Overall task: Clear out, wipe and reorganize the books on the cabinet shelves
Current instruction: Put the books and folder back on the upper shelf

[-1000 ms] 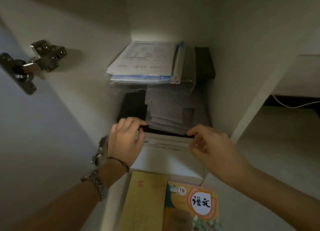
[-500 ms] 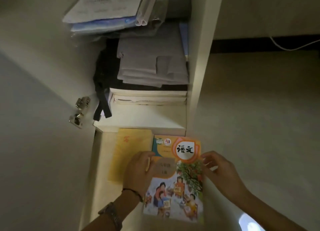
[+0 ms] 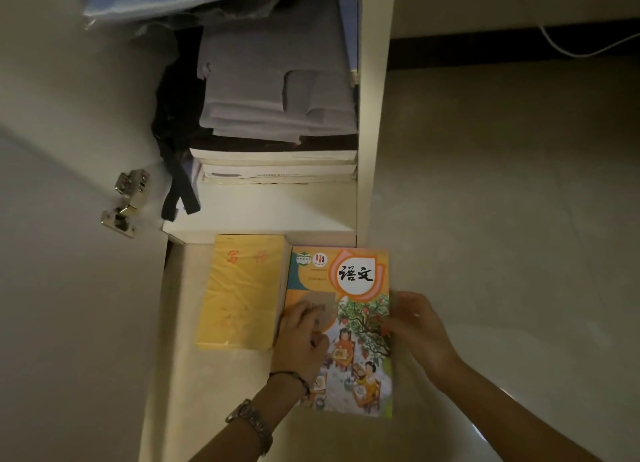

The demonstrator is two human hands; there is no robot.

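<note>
As they flank it, both hands [image 3: 353, 340] gripping textbook [image 3: 360, 323] edges.

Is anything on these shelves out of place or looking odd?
Yes. A black strap hangs over the upper shelf's front edge, and folded grey cloth lies on the stacked books.

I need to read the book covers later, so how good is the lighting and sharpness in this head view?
Head view: dim and warm overall; the illustrated textbook cover is readable, the yellow book shows wrinkle glare on its wrapping; the upper shelf stack is shadowed and soft; wide-angle distortion tilts the cabinet side panel.
</note>
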